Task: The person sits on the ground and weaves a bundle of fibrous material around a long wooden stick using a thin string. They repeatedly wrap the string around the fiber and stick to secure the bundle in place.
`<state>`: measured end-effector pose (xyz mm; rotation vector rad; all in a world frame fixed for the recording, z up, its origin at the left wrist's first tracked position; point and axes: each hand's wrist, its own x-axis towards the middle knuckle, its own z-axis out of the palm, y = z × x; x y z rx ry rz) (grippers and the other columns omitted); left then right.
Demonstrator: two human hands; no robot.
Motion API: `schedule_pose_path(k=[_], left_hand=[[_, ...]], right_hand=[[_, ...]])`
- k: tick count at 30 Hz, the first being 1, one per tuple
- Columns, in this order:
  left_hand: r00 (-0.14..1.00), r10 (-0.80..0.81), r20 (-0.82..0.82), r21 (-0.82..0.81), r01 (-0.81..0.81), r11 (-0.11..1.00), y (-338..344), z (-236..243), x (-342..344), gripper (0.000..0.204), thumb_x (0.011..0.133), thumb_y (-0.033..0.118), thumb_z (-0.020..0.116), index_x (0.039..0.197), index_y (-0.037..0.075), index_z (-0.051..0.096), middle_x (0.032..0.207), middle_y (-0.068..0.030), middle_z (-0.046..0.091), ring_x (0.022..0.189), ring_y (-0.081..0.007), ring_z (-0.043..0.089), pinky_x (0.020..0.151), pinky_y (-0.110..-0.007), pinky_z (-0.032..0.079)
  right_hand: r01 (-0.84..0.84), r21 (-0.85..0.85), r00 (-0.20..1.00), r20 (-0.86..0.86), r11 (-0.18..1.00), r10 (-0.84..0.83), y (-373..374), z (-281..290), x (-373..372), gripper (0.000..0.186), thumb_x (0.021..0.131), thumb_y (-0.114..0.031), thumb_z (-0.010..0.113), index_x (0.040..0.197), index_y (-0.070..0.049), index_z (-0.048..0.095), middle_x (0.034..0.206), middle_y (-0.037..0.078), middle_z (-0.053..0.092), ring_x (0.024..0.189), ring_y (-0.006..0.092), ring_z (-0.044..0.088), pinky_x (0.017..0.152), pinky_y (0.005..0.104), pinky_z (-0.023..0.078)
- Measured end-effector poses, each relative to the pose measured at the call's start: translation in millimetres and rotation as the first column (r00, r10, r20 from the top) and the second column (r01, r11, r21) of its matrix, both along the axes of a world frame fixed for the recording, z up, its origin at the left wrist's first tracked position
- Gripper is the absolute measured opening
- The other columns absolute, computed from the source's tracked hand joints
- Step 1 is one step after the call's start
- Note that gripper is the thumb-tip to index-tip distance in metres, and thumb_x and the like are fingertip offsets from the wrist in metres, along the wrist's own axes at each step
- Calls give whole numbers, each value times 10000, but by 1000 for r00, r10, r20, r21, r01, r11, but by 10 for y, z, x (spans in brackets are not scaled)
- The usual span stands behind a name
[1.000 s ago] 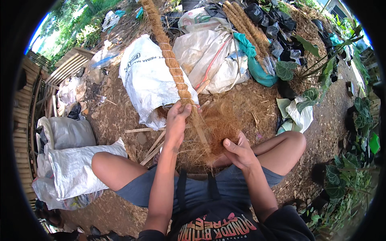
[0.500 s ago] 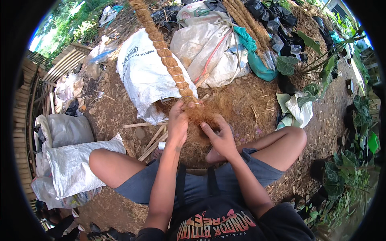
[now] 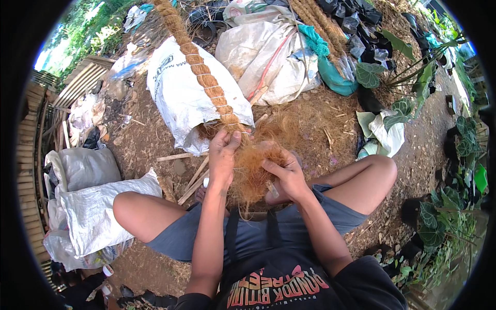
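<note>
A long pole (image 3: 202, 77) of brown coconut fibre, wound round with white string, slants down from the top edge toward me. My left hand (image 3: 223, 149) is closed on its lower end, thumb on top. To the right of it my right hand (image 3: 285, 174) grips a loose tuft of coconut fibre (image 3: 254, 164), thumb pressed against the strands. The tuft hangs over my lap beside the pole's end. Loose ends of the fibre partly hide the fingers of my right hand.
Under the pole lies a white sack (image 3: 173, 95), its mouth showing more fibre. Beyond are a large stuffed sack (image 3: 268, 62) and more fibre poles (image 3: 323, 26). Wooden sticks (image 3: 195, 181) lie by my left knee, near white sacks (image 3: 108, 209). Leafy plants (image 3: 400, 119) stand right.
The fibre tuft has come away from the pole's end toward me, spreading wider in my right hand. My left hand has shifted slightly left with the pole.
</note>
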<state>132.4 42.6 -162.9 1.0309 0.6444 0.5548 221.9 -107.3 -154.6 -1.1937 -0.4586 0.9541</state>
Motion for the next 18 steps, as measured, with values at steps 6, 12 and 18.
schedule_pose_path(k=[6,12,18], left_hand=[[1000,30,8,-5,-30,1000,-43,-51,43,272,1039,245,625,1202,28,646,1113,-102,731,973,-183,713,877,-351,581],[999,47,-4,-21,-47,999,-26,-74,19,277,1036,223,623,1223,18,632,1114,-108,730,983,-183,711,891,-337,581],[1000,24,4,4,-24,1000,-50,-33,25,242,1029,163,617,1217,12,638,1106,-100,729,1000,-175,703,909,-330,565]], right_hand=[[170,-198,758,653,965,0,68,-132,-23,215,971,-48,655,1176,16,657,1111,115,667,1023,235,646,910,330,486],[96,-91,727,686,991,-7,94,-128,-42,263,970,-155,672,1153,34,665,1079,161,632,1019,343,623,917,379,485],[120,-188,704,709,975,50,149,-55,30,263,957,-156,710,1126,42,665,1063,185,697,993,319,680,889,397,507]])
